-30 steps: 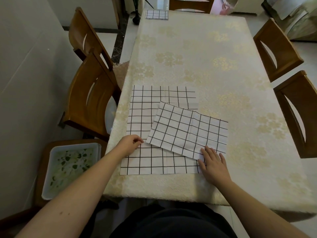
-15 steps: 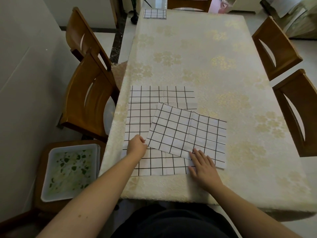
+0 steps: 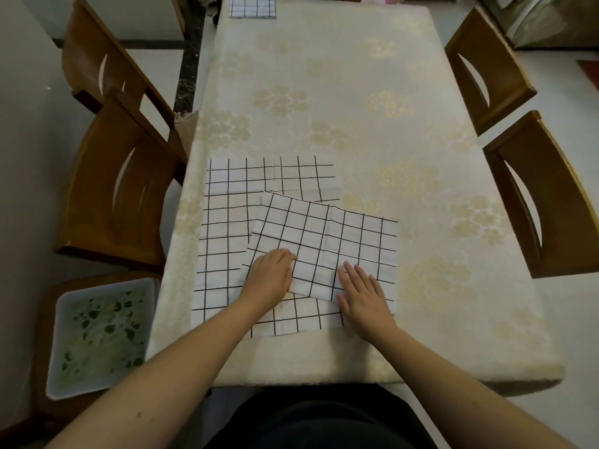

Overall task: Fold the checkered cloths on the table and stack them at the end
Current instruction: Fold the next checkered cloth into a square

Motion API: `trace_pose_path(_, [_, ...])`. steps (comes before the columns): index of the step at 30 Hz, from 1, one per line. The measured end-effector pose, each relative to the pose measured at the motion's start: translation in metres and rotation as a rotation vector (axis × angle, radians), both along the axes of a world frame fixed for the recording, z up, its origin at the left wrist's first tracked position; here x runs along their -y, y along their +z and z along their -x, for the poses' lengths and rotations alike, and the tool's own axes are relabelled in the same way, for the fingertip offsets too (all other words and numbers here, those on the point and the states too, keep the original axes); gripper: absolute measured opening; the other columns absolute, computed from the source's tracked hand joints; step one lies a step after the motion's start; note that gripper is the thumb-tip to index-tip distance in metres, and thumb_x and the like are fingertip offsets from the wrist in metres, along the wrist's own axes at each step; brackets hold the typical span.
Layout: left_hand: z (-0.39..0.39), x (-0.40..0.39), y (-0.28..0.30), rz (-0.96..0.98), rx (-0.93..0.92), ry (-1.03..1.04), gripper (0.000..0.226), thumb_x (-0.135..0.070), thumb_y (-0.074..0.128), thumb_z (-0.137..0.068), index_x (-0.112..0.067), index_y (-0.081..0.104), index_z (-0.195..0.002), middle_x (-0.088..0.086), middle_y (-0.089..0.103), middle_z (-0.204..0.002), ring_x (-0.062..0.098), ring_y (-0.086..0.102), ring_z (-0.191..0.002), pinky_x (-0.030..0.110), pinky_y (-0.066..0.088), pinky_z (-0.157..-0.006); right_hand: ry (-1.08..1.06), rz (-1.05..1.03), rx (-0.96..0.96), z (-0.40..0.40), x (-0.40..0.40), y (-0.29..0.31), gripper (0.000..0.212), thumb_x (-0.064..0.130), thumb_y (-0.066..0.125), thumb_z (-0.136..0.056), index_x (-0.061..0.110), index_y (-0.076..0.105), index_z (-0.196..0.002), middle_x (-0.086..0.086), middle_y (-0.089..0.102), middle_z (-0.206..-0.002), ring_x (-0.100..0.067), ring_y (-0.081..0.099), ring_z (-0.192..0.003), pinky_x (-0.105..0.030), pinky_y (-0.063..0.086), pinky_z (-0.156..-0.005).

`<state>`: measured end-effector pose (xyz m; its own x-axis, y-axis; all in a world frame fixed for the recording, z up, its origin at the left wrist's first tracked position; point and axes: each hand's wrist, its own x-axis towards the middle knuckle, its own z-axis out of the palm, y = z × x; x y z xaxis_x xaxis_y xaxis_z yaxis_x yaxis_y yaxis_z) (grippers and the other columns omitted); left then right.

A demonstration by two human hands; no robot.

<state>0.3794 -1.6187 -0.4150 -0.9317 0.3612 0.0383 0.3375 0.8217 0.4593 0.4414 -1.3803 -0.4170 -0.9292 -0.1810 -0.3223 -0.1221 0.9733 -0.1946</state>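
Two white cloths with black grid lines lie near the table's front edge. The lower checkered cloth (image 3: 227,222) is spread flat at the left. The upper checkered cloth (image 3: 343,241) lies askew across it, reaching to the right. My left hand (image 3: 270,277) grips the upper cloth's near-left corner with curled fingers, and that corner is hidden under the hand. My right hand (image 3: 363,294) presses flat on the upper cloth's near edge, fingers straight and spread. A small folded checkered cloth (image 3: 252,8) sits at the far left end of the table.
The table (image 3: 356,108) wears a cream tablecloth with gold flowers. Wooden chairs stand on the left (image 3: 123,189) and on the right (image 3: 544,196). A white tray (image 3: 97,335) with green leaves rests on a stool at the lower left.
My left hand moved right from the lower cloth onto the upper cloth's near-left corner. My right hand slid left along that cloth's near edge.
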Motion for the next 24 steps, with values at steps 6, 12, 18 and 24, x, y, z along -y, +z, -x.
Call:
trace_pose_path(6, [0.02,-0.05,-0.014,0.22,-0.07,-0.11,0.045,-0.027,0.045,-0.093,-0.013,0.055,-0.135,0.004,0.055,-0.139,0.022,0.046,-0.133,0.04,0.031,-0.113,0.02,0.151,-0.062,0.044,0.013,-0.013,0.054,0.029,0.02,-0.105,0.016,0.004,-0.155,0.003,-0.005,-0.161,-0.012,-0.009,-0.148,-0.033,0.0,-0.122])
trace_pose_path(12, [0.022,-0.048,-0.035,0.395,0.146,0.004,0.064,-0.06,0.019,-0.096,-0.037,0.005,-0.154,-0.005,-0.003,-0.163,0.019,-0.004,-0.15,0.047,0.0,-0.119,0.045,0.08,-0.133,0.063,0.001,-0.036,0.059,0.05,0.024,-0.101,0.024,0.023,-0.154,0.0,0.016,-0.162,-0.018,0.012,-0.15,-0.043,0.011,-0.119])
trace_pose_path(18, [0.024,-0.011,-0.032,0.452,0.195,0.124,0.068,-0.067,0.013,-0.093,-0.043,-0.009,-0.152,-0.007,-0.016,-0.162,0.02,-0.015,-0.149,0.051,-0.003,-0.119,-0.042,0.002,-0.151,0.057,-0.043,-0.044,0.063,0.054,0.019,-0.1,0.027,0.01,-0.156,-0.001,0.002,-0.164,-0.017,-0.002,-0.151,-0.044,0.006,-0.12])
trace_pose_path(24, [0.026,0.005,-0.015,0.191,0.188,0.557,0.055,-0.04,0.046,-0.096,-0.022,0.037,-0.147,0.008,0.03,-0.156,0.028,0.026,-0.143,0.05,0.023,-0.114,-0.042,0.024,-0.15,0.056,-0.056,-0.041,0.062,0.052,0.017,-0.101,0.025,0.006,-0.156,-0.001,0.0,-0.164,-0.017,-0.005,-0.151,-0.041,0.002,-0.12])
